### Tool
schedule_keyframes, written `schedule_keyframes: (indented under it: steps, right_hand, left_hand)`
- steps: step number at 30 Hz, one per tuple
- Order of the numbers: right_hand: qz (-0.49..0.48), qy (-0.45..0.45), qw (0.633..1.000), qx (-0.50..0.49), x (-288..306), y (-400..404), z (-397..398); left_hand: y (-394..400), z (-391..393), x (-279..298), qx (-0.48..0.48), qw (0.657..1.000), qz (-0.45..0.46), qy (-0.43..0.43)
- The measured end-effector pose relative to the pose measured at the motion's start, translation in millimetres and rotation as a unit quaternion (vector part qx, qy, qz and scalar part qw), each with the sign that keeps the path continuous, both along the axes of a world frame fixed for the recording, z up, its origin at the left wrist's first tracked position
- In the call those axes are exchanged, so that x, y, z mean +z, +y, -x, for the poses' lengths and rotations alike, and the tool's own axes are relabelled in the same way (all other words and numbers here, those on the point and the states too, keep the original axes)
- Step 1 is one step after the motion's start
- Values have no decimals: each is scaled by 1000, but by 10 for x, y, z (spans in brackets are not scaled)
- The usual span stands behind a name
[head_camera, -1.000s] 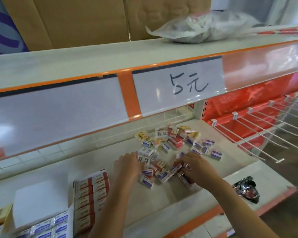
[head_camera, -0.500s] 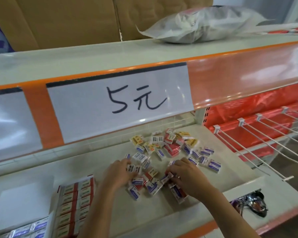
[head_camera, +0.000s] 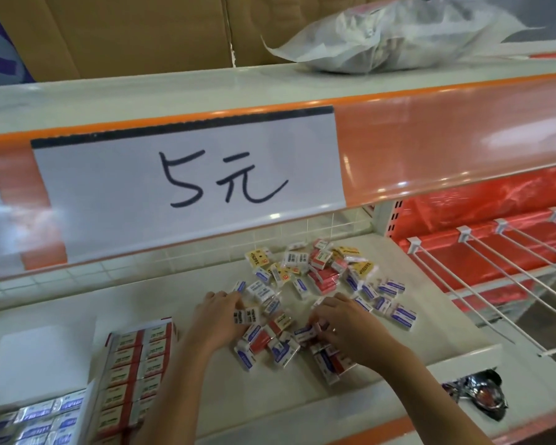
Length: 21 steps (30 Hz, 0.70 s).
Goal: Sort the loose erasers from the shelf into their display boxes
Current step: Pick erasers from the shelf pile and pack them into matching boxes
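On the white lower shelf (head_camera: 161, 303), both hands have drawn nearer erasers together: left hand (head_camera: 217, 319) curling over white-wrapped ones, right hand (head_camera: 342, 326) pinching a blue-labelled eraser (head_camera: 305, 333); red-striped cardboard display box (head_camera: 135, 370) waiting at eight o'clock.

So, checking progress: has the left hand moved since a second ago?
No. The left hand stays on the loose erasers, just right of the red display box.

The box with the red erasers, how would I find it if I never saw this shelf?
Look under the big white 5元 sign, on the lower shelf. Left of the left hand sits the red eraser box, its erasers packed in two neat rows. The box beside it holds blue ones, and the pile lies jumbled.
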State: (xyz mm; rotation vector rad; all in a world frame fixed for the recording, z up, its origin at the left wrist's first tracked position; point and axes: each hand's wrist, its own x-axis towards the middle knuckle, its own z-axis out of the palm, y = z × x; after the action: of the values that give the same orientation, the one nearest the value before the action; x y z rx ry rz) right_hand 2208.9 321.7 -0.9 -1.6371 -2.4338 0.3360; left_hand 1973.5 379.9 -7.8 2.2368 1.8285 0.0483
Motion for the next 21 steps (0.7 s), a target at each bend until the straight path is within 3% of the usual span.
schedule_keyframes:
  steps: [4, 9, 14, 21]
  right_hand:
    - [15, 53, 998, -8, 38, -48, -27]
    - [82, 144, 986, -21, 93, -103, 11]
    - [137, 223, 964, -43, 113, -150, 79]
    - [185, 325, 924, -81, 182, -238, 138]
  left_hand:
    - [-87, 35, 1, 32, 999, 8, -35]
    - [-184, 84, 6, 66, 987, 43, -139]
    - [-258, 166, 23, 61, 985, 52, -151]
    - [-443, 200, 173, 99, 967, 4, -235]
